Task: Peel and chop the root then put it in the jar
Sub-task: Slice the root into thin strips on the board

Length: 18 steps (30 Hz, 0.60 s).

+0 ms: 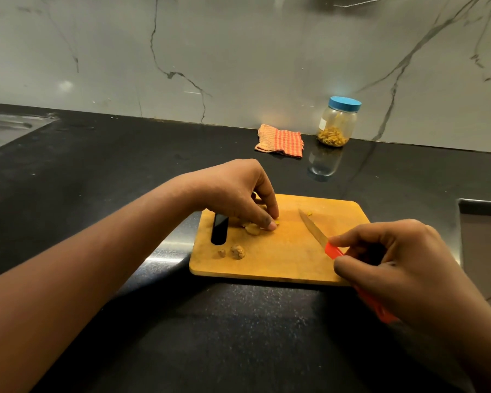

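The root [253, 228] is pinned on the cutting board [281, 265] by the curled fingertips of the left hand [238, 191], and the knife [313, 229], gripped in the right hand [394, 259], should be brought down just beside them with fingertips kept tucked.

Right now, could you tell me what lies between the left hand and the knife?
In the head view, only bare board lies between the left hand, holding the root, and the knife.
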Each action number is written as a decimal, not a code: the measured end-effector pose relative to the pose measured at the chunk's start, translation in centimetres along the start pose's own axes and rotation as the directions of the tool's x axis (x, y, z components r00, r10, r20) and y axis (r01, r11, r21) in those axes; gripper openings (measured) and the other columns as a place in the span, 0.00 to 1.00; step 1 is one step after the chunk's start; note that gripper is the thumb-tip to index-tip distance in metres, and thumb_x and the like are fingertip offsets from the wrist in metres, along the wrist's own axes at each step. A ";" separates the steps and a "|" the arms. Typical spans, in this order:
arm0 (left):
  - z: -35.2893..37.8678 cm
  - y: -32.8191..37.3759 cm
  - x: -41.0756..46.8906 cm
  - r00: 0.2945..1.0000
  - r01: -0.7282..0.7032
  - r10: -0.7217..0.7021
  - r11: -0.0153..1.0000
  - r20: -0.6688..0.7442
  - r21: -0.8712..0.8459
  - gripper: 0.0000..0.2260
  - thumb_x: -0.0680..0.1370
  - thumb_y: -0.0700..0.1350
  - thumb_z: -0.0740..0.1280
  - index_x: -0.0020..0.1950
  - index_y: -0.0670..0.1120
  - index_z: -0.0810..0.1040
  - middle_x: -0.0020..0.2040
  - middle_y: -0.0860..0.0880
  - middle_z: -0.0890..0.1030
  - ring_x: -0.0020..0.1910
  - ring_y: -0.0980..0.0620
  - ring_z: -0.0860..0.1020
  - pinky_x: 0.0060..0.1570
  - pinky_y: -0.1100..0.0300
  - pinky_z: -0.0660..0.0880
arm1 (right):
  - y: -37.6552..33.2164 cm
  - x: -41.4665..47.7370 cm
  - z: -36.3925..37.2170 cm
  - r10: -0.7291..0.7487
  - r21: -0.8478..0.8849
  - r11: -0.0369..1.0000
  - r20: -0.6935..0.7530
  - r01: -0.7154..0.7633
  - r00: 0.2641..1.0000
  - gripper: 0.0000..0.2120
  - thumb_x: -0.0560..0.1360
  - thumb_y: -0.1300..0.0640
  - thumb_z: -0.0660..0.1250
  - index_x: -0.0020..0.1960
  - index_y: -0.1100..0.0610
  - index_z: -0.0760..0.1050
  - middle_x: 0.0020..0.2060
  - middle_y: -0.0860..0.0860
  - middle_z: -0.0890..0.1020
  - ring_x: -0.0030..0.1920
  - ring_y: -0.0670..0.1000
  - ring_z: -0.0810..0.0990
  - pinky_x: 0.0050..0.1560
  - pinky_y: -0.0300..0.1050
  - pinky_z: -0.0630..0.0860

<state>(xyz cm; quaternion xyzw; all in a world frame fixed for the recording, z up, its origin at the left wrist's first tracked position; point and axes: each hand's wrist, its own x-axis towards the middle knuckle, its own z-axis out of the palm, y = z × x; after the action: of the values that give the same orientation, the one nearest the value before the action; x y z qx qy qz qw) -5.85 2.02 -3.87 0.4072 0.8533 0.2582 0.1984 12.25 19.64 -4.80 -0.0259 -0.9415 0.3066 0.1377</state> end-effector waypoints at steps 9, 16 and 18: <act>0.5 0.6 0.0 0.999 0.007 -0.003 0.996 -0.055 0.086 0.03 0.74 0.46 0.74 0.47 0.50 0.86 0.55 0.55 0.80 0.56 0.55 0.77 0.59 0.56 0.77 | -0.3 -0.1 0.6 -0.029 0.053 0.998 0.014 0.028 0.999 0.10 0.63 0.51 0.72 0.44 0.49 0.84 0.31 0.46 0.83 0.31 0.46 0.80 0.31 0.39 0.77; 1.5 0.7 0.5 0.990 -0.018 0.029 0.997 -0.139 0.079 0.04 0.75 0.47 0.73 0.47 0.49 0.85 0.55 0.55 0.80 0.49 0.57 0.76 0.48 0.67 0.76 | 0.7 0.1 -0.4 0.029 0.028 0.999 -0.034 -0.028 0.999 0.07 0.64 0.53 0.74 0.43 0.47 0.83 0.32 0.46 0.83 0.34 0.44 0.80 0.30 0.36 0.75; 1.9 0.6 0.8 0.983 -0.020 0.033 0.997 -0.183 0.073 0.04 0.75 0.48 0.73 0.47 0.49 0.85 0.52 0.55 0.80 0.49 0.57 0.77 0.48 0.66 0.77 | 0.6 0.0 -0.3 0.023 0.025 0.999 -0.035 -0.022 0.999 0.08 0.64 0.53 0.73 0.43 0.48 0.83 0.32 0.44 0.83 0.34 0.44 0.80 0.29 0.32 0.74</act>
<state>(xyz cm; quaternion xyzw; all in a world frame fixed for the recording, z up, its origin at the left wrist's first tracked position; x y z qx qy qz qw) -4.88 3.49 -5.13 0.3997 0.8711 0.2671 0.1007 12.27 20.31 -4.87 -0.0401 -0.9347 0.3193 0.1511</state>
